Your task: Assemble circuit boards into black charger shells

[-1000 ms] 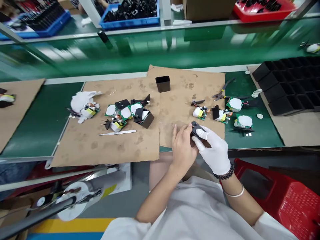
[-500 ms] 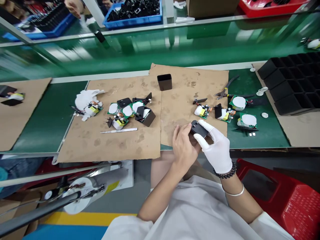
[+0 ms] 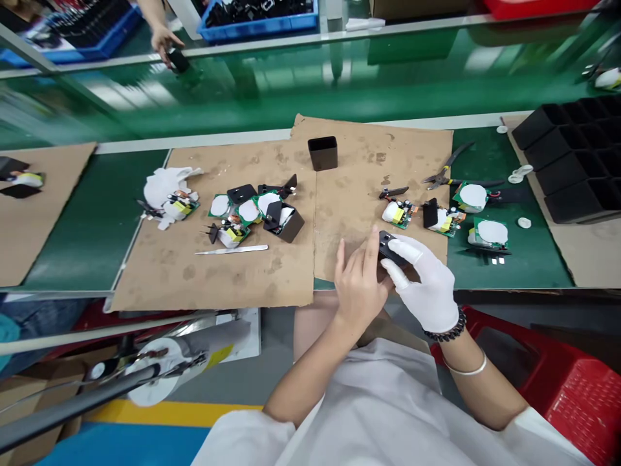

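Note:
A black plastic charger case [image 3: 392,251] is held low over the front edge of the bench, with small slots on its upper end face. My right hand [image 3: 422,278], in a white glove, pinches it between thumb and fingers from the right. On the left side, my bare left hand [image 3: 359,285] steadies the case, its index finger along the side and the other fingers raised; its thumb is partly hidden. Just beyond lie a circuit board with a white pad and yellow part [image 3: 398,212] and another board with a black plate [image 3: 442,219].
Pliers [image 3: 444,175] lie behind the boards. An empty black case [image 3: 323,154] stands on the cardboard [image 3: 272,285]. Several boards [image 3: 248,211] and tweezers [image 3: 231,250] lie left. Black cases [image 3: 577,162] stand in rows right. A co-worker's hand [image 3: 165,44] holds a black piece across the green belt.
My left fingers have straightened and lifted beside the case, while my right hand keeps its pinch. The co-worker's hand has come down onto a black piece. The view has shifted slightly.

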Tool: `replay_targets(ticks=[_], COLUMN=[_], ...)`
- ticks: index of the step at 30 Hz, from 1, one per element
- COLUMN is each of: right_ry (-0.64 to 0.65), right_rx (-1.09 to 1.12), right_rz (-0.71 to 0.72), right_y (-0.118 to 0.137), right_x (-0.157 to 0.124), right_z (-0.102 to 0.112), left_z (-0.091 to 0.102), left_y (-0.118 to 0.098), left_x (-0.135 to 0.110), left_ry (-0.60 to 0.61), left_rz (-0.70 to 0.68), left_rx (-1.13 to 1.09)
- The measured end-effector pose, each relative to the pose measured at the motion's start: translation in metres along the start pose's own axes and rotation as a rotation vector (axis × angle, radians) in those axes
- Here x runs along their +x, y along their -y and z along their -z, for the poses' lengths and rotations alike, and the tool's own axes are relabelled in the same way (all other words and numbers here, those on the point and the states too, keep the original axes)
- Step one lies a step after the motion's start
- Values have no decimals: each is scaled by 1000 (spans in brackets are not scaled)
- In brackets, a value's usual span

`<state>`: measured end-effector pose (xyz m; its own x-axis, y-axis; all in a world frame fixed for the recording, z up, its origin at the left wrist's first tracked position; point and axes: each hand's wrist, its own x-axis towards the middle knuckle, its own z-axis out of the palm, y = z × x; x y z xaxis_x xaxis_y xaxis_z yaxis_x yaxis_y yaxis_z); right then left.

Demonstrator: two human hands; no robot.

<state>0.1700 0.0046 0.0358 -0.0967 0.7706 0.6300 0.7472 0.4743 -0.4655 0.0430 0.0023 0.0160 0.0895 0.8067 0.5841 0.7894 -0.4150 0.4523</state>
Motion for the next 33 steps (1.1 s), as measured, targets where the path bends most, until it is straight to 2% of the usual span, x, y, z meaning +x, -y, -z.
replay_targets(ticks=[4, 6, 8, 9, 10, 12, 14, 16, 18, 21, 23, 26, 30, 33], right_ry=[59, 78, 58, 44, -28, -37, 2, -29, -60, 49, 151, 243, 185, 219], right_rx=[-93, -105, -109, -104, -104, -80, 15, 266, 618, 973, 1033, 1036, 980, 962], right_rz=[120, 100, 49, 44, 53, 46, -83, -317, -569, -793, -820, -779, -774, -754], right_y=[-3, -1, 0, -1, -4, -10, -17, -21, -20, -12, -7, -1, 2, 6], right_x=[9, 13, 13, 11, 8, 2, -1, 0, 4, 13, 17, 21, 24, 22], right_z=[17, 29, 35, 34, 31, 19, 9, 7, 12, 28, 37, 44, 47, 49], left_z=[6, 9, 12, 12, 13, 13, 15, 17, 18, 16, 12, 5, 0, 1], left_y=[6, 7, 7, 6, 5, 3, 3, 4, 6, 7, 6, 5, 6, 6], left_x=[0, -1, -1, 0, 0, 2, 4, 5, 5, 2, 0, -2, -4, -4], left_ry=[77, 95, 54, 20, -8, -34, -25, -16, -18, -39, -51, -57, -59, -63], left_rz=[3, 76, 146, 158, 156, 134, 128, 143, 165, 172, 151, 96, 44, 31], left_rx=[-116, -235, -337, -370, -387, -396, -409, -435, -444, -371, -279, -149, -73, -41])
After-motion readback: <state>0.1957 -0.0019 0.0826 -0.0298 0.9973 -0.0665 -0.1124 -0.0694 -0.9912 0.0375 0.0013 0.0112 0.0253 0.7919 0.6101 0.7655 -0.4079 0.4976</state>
